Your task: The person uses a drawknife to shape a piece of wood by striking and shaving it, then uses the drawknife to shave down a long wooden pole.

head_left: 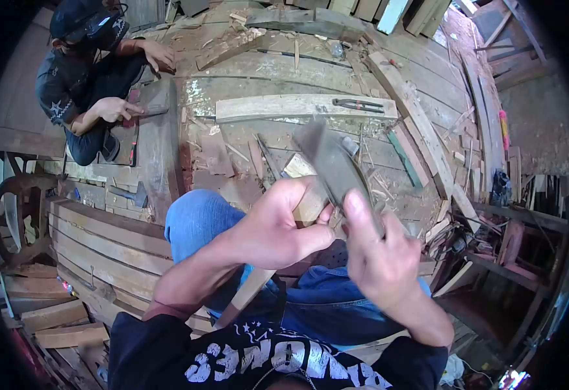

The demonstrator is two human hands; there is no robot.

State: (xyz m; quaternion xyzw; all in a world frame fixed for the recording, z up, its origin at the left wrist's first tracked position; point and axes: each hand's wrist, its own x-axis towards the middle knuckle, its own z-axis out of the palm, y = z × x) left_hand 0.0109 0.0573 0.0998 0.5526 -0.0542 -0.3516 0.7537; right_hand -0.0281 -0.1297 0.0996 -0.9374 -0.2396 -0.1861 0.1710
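My left hand point(275, 227) is closed around a pale wooden stick point(252, 289), whose lower end slants down over my lap. Its upper end pokes out past my fingers. Beside it, my right hand point(383, 253) grips a broad, dark-grey blade point(338, 172), thumb laid along the flat. The blade's far end is smeared by motion, and its handle is hidden in my fist. The blade overlaps the stick's upper end in this view. My knees in blue jeans point(200, 218) are bent under both arms.
A plank point(265, 109) with pincers point(362, 105) on it lies ahead among shavings. At the upper left another person point(83, 78) crouches, holding a flat tool point(151, 111). A hatchet point(132, 194) lies at left near stacked boards point(109, 234). A long beam point(421, 123) runs along the right.
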